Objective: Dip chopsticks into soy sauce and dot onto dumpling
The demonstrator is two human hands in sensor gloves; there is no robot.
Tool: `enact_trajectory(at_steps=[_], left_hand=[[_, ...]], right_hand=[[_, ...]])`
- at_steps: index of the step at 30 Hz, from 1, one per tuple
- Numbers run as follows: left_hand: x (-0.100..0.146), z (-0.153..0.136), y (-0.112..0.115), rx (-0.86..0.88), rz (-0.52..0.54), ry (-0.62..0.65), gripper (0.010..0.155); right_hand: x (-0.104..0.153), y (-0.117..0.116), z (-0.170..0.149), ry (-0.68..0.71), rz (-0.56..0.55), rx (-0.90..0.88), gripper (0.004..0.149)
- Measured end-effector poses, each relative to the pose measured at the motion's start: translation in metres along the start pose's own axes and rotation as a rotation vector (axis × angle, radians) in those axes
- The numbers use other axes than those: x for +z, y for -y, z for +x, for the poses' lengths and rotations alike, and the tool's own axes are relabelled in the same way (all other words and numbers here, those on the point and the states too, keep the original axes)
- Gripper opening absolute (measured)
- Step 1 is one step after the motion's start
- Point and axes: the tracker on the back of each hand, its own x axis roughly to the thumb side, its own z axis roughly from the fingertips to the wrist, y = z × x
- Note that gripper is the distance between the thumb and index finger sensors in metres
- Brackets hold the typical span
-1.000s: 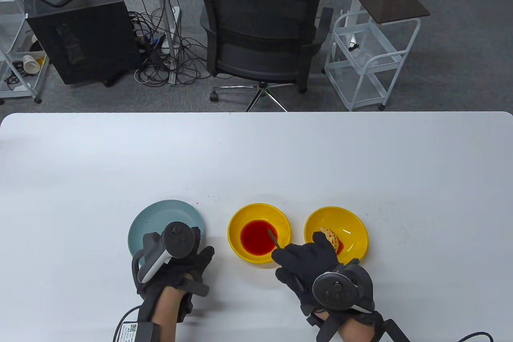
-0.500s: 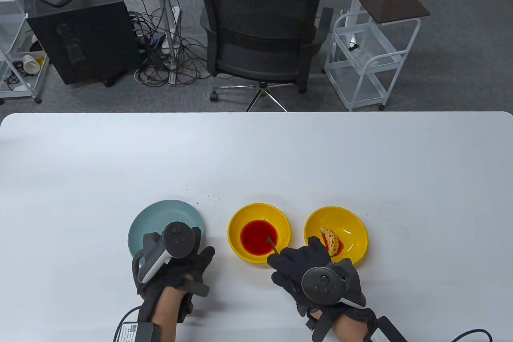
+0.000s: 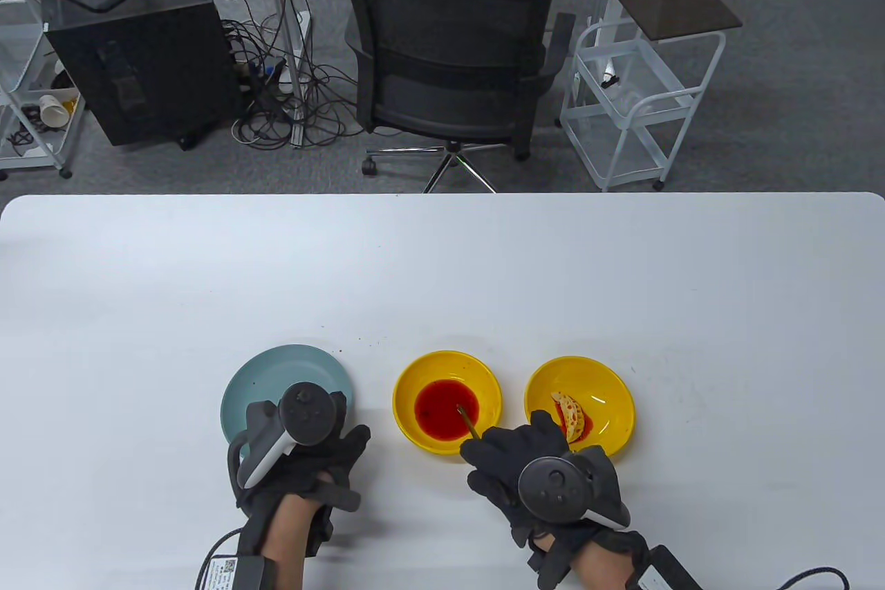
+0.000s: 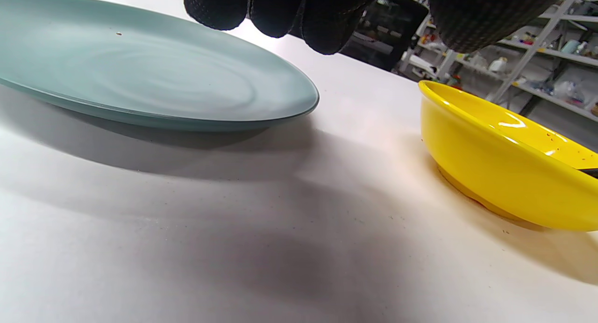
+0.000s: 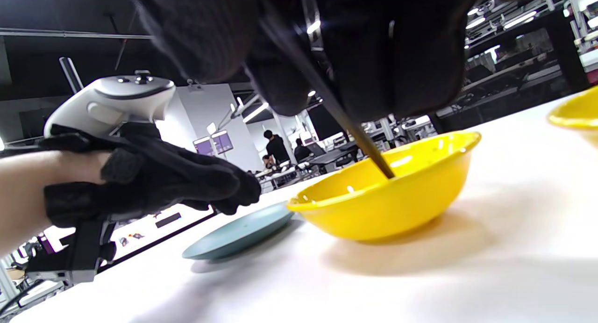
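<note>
Centrally, white table [image 3: 442,272] holds the sauce bowl [image 3: 447,402]; teal plate [image 3: 287,391] left of it, dumpling bowl [image 3: 579,407] right, dumpling [image 3: 571,415] inside. Left hand [image 3: 299,452] over plate's near edge, fingers loosely apart, holding nothing. Right hand [image 3: 532,472] grips chopsticks [image 3: 467,420], tips in red sauce [image 3: 442,410]

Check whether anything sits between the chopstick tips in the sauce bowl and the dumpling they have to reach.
Nothing visible does. The chopsticks, held by the right hand, dip into the sauce bowl; the dumpling lies in the neighbouring yellow bowl. Between them are only the two bowl rims and bare table.
</note>
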Motion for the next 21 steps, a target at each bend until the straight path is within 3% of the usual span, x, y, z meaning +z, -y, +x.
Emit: enact_trajectory(at_steps=[13, 21], left_hand=[[-0.001, -0.001, 0.000, 0.004, -0.005, -0.002, 0.077], [-0.001, -0.002, -0.001, 0.009, -0.001, -0.002, 0.077]], right_hand=[[0.000, 0.001, 0.001, 0.039, 0.013, -0.015, 0.052], [0.010, 0.044, -0.017, -0.011, -0.163, -0.169, 0.052]])
